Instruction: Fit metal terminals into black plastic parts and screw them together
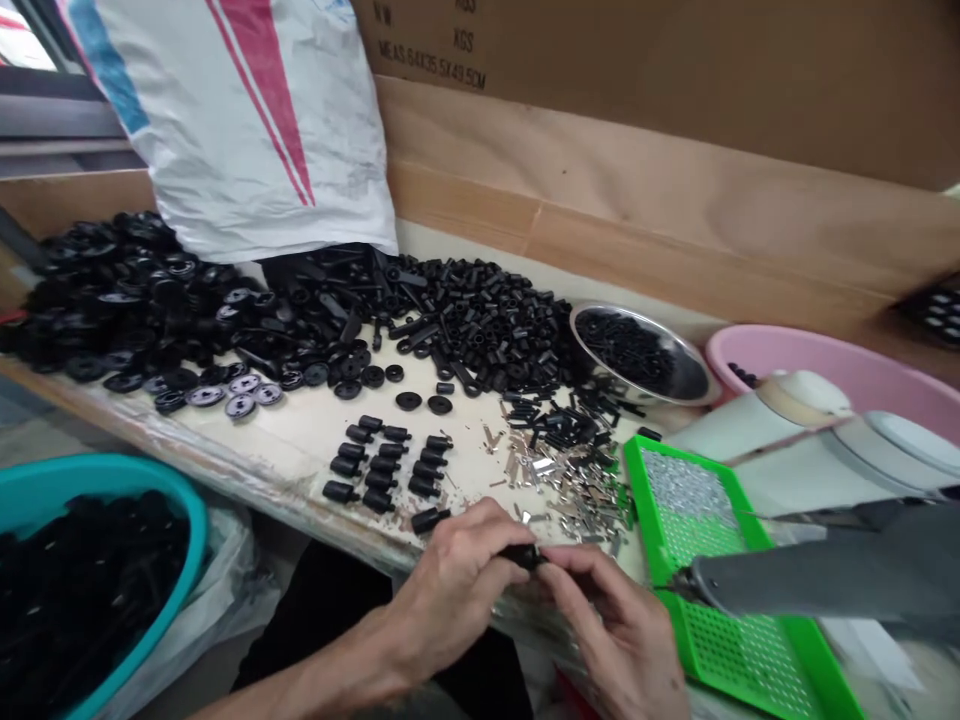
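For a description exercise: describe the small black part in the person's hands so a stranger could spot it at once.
From the white sack with red stripes, drop past the heaped black plastic parts to the bench's front edge. There the left hand and right hand meet. Unlike its neighbours lying on the bench, this short black piece is pinched between them.

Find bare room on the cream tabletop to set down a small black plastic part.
Widest free patch: the cream tabletop front-left, between the black plastic discs and the rows of black cylinders. Crowded: behind those, and around the silver metal pins beside the green perforated tray.
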A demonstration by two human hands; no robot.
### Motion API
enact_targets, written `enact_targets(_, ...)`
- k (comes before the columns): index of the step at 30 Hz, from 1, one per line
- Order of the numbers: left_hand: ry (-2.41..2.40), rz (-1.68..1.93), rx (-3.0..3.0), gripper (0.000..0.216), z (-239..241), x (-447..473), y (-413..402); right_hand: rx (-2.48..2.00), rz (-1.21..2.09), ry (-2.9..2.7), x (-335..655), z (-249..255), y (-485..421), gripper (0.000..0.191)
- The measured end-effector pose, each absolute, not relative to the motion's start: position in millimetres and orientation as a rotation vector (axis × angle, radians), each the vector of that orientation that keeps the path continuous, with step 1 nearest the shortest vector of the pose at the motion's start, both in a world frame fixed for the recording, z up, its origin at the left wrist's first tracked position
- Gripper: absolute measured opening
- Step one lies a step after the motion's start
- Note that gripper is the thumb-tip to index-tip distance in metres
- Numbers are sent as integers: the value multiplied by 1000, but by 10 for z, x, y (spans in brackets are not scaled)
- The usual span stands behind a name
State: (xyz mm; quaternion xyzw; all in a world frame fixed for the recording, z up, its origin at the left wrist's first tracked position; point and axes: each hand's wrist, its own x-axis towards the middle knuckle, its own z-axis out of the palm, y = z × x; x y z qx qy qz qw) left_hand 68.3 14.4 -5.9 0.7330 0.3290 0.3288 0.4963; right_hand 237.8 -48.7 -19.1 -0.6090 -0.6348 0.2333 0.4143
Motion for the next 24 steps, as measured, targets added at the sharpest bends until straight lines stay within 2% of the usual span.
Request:
enact_targets(8,730,744,1932,31,-51,637,214,-1538,505,-1657,2302,-161,-496,9)
enact_targets(11,705,750,1984,30,-79,651,209,-1559,495,-1654,2302,-162,-479,15)
enact_targets(19,734,1016,2218,26,-328,761,162,-1690,849,-1304,2185,-390,-499,32)
enact_targets(24,759,806,2135,25,-244,758,217,-1694,932,-1246,2214,-424,-475,34)
